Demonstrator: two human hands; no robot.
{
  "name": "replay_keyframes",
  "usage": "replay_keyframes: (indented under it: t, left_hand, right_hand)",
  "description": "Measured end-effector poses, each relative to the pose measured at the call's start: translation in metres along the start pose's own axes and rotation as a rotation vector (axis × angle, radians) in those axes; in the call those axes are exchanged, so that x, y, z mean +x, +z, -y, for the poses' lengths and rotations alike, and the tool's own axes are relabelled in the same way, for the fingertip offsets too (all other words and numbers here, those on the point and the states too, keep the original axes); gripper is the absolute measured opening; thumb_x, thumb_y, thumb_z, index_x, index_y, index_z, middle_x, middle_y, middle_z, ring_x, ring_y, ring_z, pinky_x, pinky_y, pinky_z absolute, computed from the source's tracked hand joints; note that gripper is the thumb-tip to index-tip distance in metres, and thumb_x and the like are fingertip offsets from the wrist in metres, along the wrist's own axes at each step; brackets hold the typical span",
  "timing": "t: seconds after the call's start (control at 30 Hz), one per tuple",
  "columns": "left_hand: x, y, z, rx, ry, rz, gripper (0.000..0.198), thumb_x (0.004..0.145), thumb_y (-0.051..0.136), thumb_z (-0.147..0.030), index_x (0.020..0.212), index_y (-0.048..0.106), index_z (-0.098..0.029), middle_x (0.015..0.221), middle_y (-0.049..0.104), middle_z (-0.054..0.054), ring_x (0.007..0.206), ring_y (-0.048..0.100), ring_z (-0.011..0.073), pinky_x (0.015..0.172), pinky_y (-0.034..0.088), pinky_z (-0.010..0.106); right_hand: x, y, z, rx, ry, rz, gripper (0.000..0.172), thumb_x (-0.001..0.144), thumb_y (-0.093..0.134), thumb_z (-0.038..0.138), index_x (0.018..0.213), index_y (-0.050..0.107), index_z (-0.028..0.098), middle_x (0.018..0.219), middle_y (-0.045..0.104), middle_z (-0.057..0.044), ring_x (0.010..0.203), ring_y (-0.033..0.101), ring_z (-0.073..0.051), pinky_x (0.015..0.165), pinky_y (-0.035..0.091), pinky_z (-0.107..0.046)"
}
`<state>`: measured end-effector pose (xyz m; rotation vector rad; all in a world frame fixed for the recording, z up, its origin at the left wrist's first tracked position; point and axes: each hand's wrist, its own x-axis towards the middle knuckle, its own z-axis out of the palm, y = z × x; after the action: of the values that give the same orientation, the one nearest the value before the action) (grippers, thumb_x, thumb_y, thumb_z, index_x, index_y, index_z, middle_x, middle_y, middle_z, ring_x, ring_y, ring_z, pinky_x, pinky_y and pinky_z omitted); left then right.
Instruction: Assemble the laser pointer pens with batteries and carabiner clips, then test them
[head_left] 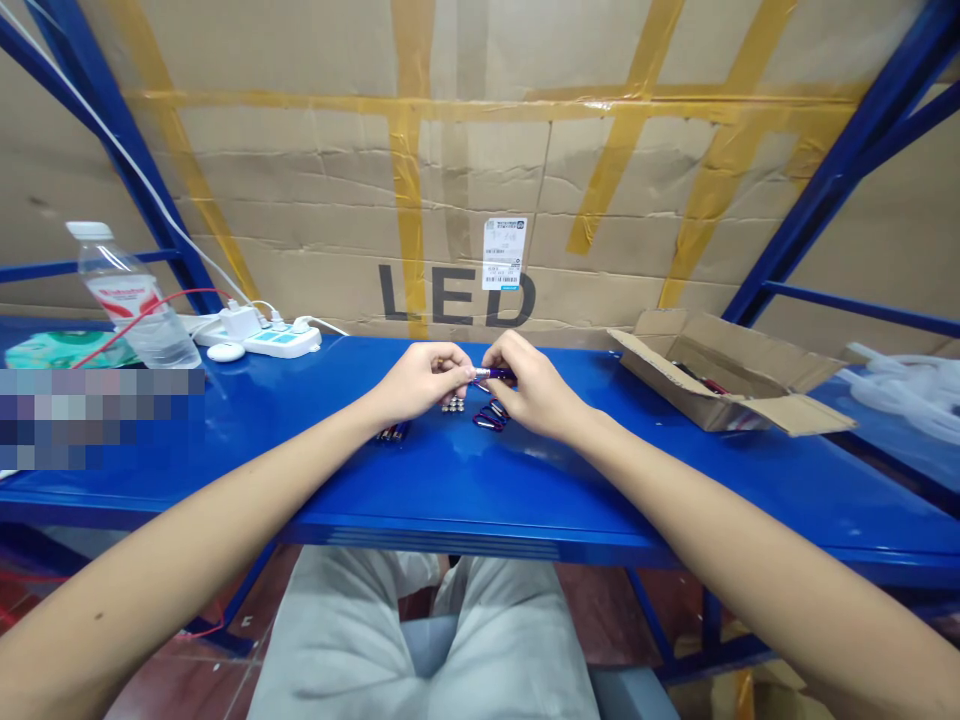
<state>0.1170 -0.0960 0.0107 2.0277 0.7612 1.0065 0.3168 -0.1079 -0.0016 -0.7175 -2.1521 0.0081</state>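
Note:
Both hands meet above the middle of the blue shelf (pixel 465 480). My right hand (pixel 529 390) is closed round a small purple tube-shaped item (pixel 491 374), like a tiny torch. My left hand (pixel 424 380) pinches at the tube's left end with its fingertips. Under the hands lie several small silvery button cells (pixel 453 404), a purple carabiner clip (pixel 491 417) and a dark small part (pixel 393 432) on the shelf.
An open cardboard box (pixel 720 375) with small parts stands at the right. At the left are a water bottle (pixel 131 300), a white power strip (pixel 281 340) with a plug and cables, and a green packet (pixel 67 350). A taped cardboard wall marked LED (pixel 457 295) backs the shelf.

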Motion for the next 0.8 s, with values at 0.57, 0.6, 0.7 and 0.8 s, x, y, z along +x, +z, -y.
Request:
replay_keyframes:
  t: [0.57,0.6,0.7,0.8]
  left_hand:
    - [-0.0001,-0.0012,0.0020,-0.027,0.006,0.061,0.032,0.083,0.067,-0.043,0.079,0.060,-0.012,0.062,0.062,0.002,0.051,0.053,0.0086,0.051,0.044,0.021]
    - [-0.0002,-0.0010,0.0019,-0.022,0.005,0.061,0.032,0.083,0.066,-0.043,0.079,0.060,-0.012,0.062,0.062,0.002,0.051,0.053,0.0087,0.051,0.044,0.021]
    - [-0.0001,-0.0005,0.0018,-0.005,0.014,0.052,0.031,0.084,0.065,-0.043,0.079,0.059,-0.013,0.062,0.062,0.001,0.051,0.053,0.0086,0.051,0.044,0.021]
    - [0.0006,0.0003,0.0019,-0.009,0.024,0.046,0.030,0.085,0.065,-0.042,0.081,0.057,-0.013,0.062,0.060,0.000,0.051,0.053,0.0084,0.050,0.044,0.020]
  right_hand:
    - [-0.0020,0.0010,0.0019,0.002,-0.105,0.022,0.014,0.088,0.047,0.006,0.086,0.050,0.019,0.084,0.049,-0.005,0.076,0.048,-0.018,0.068,0.040,-0.032]
    - [-0.0019,0.0009,0.0018,0.003,-0.098,0.026,0.014,0.087,0.047,0.005,0.086,0.050,0.019,0.083,0.049,-0.005,0.076,0.048,-0.018,0.068,0.040,-0.031]
    - [-0.0011,0.0007,0.0017,0.008,-0.070,0.029,0.014,0.087,0.048,0.005,0.085,0.050,0.019,0.083,0.050,-0.004,0.076,0.048,-0.018,0.068,0.039,-0.031]
    - [0.0009,0.0006,0.0023,0.003,-0.035,0.036,0.012,0.086,0.050,0.007,0.085,0.052,0.019,0.083,0.053,-0.004,0.076,0.050,-0.017,0.068,0.039,-0.030]
